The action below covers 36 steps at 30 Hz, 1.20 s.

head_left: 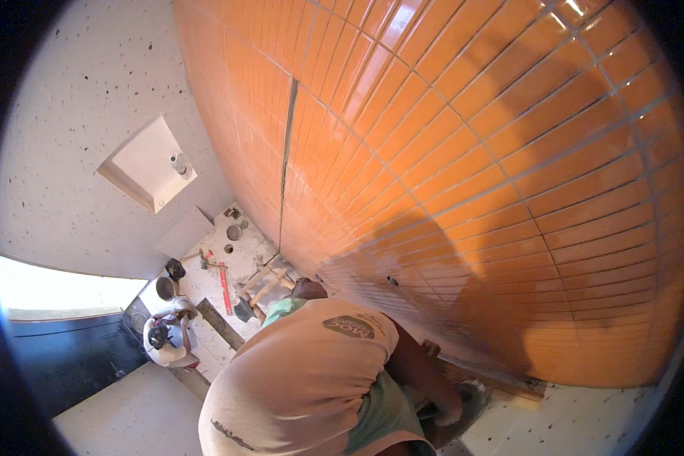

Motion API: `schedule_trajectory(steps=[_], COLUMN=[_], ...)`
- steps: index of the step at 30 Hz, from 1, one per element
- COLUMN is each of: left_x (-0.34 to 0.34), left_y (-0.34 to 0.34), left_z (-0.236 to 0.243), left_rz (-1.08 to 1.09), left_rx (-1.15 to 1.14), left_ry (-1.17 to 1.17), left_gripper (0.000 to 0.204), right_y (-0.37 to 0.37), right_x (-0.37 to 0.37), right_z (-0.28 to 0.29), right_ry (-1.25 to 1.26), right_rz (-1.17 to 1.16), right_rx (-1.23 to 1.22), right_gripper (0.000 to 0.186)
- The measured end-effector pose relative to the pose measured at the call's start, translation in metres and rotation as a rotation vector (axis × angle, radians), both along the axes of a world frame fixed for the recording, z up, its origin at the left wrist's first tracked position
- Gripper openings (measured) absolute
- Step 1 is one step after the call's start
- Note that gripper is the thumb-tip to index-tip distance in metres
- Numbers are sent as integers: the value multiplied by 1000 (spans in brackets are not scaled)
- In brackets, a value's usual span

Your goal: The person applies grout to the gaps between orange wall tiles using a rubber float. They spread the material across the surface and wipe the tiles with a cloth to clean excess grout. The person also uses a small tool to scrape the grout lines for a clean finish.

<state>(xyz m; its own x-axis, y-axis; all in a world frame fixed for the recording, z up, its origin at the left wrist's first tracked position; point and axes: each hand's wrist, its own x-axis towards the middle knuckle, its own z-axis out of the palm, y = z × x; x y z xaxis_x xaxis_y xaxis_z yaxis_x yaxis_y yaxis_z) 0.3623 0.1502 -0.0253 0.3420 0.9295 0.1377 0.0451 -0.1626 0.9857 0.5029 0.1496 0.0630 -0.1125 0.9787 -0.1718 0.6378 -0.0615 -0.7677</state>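
The orange tiled wall [448, 152] fills the upper and right part of the view, its narrow glossy strips parted by paler joints; at its foot a co-worker's right hand [448, 410] reaches down to a dark grey rounded object [475, 401], its grip too shadowed to tell; a wooden plank [526, 397] lies just beside; the beige T-shirt [304, 372] covers that co-worker's bent back; the wearer's own hands are out of view, so I cannot tell whether they are spread or pressed together; farther off, a red bar [225, 291] lies on the floor, near a bucket [166, 288].
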Motion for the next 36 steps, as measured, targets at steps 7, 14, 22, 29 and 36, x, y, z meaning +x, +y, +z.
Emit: schedule_trajectory(steps=[7, 14, 22, 29, 36], left_x=[-7, -2, -89, -264, -527], left_y=[-3, -18, -78, -231, -365], left_z=[24, 55, 81, 57, 136], left_rz=[49, 66, 352, 1700, 2363], left_rx=[-143, -260, -273, -80, 1007], left_ry=[-310, -693, -1025, -617, 138], left_gripper=[43, 36, 34, 54, 44], right_y=[-28, -54, -50, -23, 13], right_x=[-6, -14, -91, -160, -214], right_z=[51, 90, 103, 122, 113], right_ry=[36, 100, -36, -31, -26], right_rz=[-93, 6, 755, 765, 564], right_rx=[305, 565, 518, 1476, 1918], right_gripper=[32, 34, 41, 39, 50])
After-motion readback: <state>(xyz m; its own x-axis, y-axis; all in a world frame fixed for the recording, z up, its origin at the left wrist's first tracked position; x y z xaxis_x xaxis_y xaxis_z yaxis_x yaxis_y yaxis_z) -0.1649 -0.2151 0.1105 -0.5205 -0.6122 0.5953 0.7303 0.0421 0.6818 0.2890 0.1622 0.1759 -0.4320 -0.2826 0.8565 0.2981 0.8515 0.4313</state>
